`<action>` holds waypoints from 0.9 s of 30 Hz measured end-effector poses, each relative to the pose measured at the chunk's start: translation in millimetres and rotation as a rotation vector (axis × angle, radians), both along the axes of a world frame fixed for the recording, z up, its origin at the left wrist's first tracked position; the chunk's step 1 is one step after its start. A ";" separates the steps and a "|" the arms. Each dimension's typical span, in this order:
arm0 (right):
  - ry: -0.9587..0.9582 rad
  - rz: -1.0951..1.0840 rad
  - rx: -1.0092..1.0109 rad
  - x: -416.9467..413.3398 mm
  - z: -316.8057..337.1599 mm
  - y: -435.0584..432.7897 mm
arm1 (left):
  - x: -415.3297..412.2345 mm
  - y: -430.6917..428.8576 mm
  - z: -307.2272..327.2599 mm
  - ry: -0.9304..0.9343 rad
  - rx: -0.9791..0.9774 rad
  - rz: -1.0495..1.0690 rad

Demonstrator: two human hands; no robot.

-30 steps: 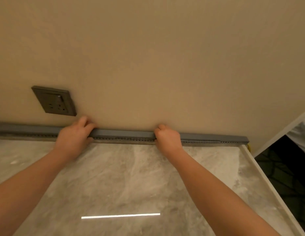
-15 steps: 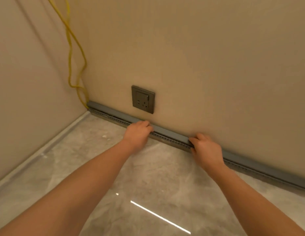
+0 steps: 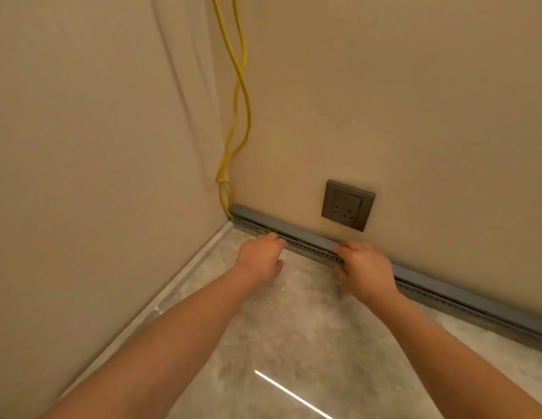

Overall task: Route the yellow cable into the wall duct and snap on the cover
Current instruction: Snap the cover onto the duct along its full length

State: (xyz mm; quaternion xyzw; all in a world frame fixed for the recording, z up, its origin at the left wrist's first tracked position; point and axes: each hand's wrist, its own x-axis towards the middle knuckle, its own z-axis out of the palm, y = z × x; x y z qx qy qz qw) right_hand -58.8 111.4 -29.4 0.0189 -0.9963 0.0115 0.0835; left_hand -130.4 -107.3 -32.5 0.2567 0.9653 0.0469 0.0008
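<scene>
Further left now, nearer the wall corner: left hand [image 3: 260, 257] and right hand [image 3: 366, 270]. Thin yellow cable [image 3: 249, 116] hanging down that corner into long grey plastic wall duct [image 3: 306, 236]. Left hand curled against its perforated front, grip unclear; right clamping its top.

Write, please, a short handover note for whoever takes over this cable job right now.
Left hand: fingers curled against the front of the duct near the corner; whether they grip is unclear.
Right hand: grips the duct below the socket.
Yellow cable: hangs down the corner and enters the duct's left end.
Done: the cover sits on the duct along its visible length.
Left: probably press along the cover to check it has snapped home.
</scene>
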 end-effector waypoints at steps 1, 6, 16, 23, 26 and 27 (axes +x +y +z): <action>0.004 0.011 -0.019 -10.7 -1.0 -15.4 | -10.2 -14.0 -1.2 -0.014 0.023 0.019; 0.013 0.038 -0.097 -60.9 -1.3 -79.3 | -57.3 -64.6 -12.7 -0.145 0.160 0.135; -0.012 0.044 -0.122 -139.9 -11.9 -149.0 | -130.1 -75.1 -59.6 -0.574 0.960 0.520; -0.098 0.071 0.165 -160.1 -3.2 -166.0 | -146.9 -69.2 -85.0 -0.590 1.043 0.561; -0.184 0.095 0.268 -169.2 6.8 -174.6 | -143.9 -62.7 -84.8 -0.567 1.130 0.590; -0.204 0.106 0.293 -171.0 8.4 -177.4 | -141.6 -62.2 -82.6 -0.571 1.156 0.587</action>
